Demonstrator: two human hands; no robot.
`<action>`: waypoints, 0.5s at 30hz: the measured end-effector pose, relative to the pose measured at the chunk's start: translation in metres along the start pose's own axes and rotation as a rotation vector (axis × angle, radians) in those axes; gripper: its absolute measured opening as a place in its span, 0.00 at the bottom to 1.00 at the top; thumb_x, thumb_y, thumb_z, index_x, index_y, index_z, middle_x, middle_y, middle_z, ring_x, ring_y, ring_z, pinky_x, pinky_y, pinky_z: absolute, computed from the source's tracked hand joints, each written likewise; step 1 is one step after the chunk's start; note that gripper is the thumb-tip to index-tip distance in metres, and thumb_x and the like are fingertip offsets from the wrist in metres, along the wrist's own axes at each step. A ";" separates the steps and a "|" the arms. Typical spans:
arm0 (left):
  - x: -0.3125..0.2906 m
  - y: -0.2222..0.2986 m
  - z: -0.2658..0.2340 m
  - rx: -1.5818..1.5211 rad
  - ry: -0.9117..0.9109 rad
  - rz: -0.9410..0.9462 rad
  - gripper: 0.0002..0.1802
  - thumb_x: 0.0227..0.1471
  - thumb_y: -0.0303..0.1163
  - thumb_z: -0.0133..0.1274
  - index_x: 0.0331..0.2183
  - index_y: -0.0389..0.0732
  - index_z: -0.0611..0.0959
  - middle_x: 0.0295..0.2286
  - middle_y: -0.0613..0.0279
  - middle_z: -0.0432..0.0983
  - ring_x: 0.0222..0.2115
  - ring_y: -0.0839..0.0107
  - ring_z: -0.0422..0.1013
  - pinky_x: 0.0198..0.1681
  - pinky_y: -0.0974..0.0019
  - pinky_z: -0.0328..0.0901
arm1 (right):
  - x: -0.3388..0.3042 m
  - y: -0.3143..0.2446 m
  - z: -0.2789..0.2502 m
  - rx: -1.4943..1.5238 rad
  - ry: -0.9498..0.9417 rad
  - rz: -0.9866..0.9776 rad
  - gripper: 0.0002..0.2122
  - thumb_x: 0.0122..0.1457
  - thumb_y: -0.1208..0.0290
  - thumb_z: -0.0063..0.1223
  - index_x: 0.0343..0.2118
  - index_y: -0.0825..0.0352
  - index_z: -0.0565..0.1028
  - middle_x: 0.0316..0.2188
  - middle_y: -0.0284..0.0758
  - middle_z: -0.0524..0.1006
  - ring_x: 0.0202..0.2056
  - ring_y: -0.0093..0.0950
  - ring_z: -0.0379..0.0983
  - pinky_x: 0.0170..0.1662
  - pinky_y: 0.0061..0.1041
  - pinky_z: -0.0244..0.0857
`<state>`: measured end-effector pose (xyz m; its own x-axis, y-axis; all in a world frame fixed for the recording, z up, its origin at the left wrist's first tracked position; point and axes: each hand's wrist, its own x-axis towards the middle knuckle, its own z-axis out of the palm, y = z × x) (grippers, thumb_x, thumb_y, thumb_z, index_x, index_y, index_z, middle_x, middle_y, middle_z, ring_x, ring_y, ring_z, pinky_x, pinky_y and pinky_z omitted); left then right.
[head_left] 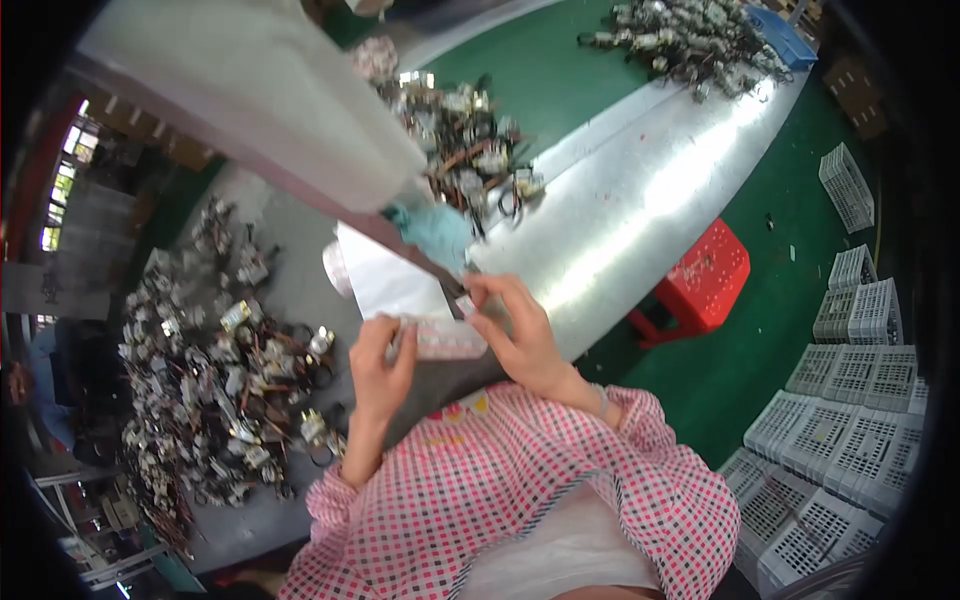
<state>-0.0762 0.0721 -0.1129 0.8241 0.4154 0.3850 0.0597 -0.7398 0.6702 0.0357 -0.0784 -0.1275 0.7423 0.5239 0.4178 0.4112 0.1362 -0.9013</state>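
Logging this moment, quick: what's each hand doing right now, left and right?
Left hand: closed, pinching the left end of a strip of small labels.
Right hand: closed, pinching the strip's right end at its top edge.

Pale pink label strip [440,338] held between both hands; white sheet [385,280] just behind.
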 end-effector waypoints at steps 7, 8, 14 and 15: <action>-0.003 0.001 0.000 -0.017 0.001 -0.003 0.07 0.45 0.23 0.50 0.22 0.33 0.68 0.17 0.58 0.58 0.18 0.70 0.57 0.23 0.70 0.55 | -0.009 0.006 -0.004 -0.001 0.080 0.058 0.09 0.47 0.81 0.53 0.33 0.69 0.70 0.28 0.37 0.71 0.32 0.32 0.69 0.37 0.25 0.63; -0.004 0.000 0.001 -0.035 -0.003 -0.019 0.08 0.46 0.22 0.50 0.22 0.33 0.68 0.17 0.58 0.59 0.18 0.70 0.57 0.23 0.71 0.55 | -0.010 0.005 -0.004 0.027 0.100 0.120 0.10 0.47 0.81 0.53 0.34 0.68 0.70 0.28 0.37 0.71 0.32 0.32 0.69 0.37 0.25 0.63; -0.004 -0.001 0.001 -0.037 -0.032 0.004 0.08 0.45 0.22 0.51 0.21 0.33 0.68 0.17 0.59 0.60 0.19 0.71 0.57 0.24 0.71 0.56 | -0.010 0.012 -0.002 -0.112 0.060 -0.015 0.13 0.45 0.78 0.55 0.36 0.66 0.71 0.32 0.37 0.69 0.38 0.34 0.66 0.43 0.29 0.59; -0.003 0.000 0.000 -0.038 -0.031 -0.001 0.08 0.45 0.22 0.51 0.21 0.33 0.68 0.17 0.59 0.60 0.19 0.71 0.57 0.24 0.71 0.56 | -0.009 0.010 -0.001 -0.111 0.055 -0.012 0.13 0.45 0.78 0.55 0.36 0.66 0.71 0.32 0.37 0.69 0.38 0.34 0.66 0.43 0.29 0.59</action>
<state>-0.0784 0.0709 -0.1145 0.8411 0.3993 0.3648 0.0401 -0.7186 0.6942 0.0343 -0.0828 -0.1401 0.7636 0.4756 0.4368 0.4741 0.0464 -0.8792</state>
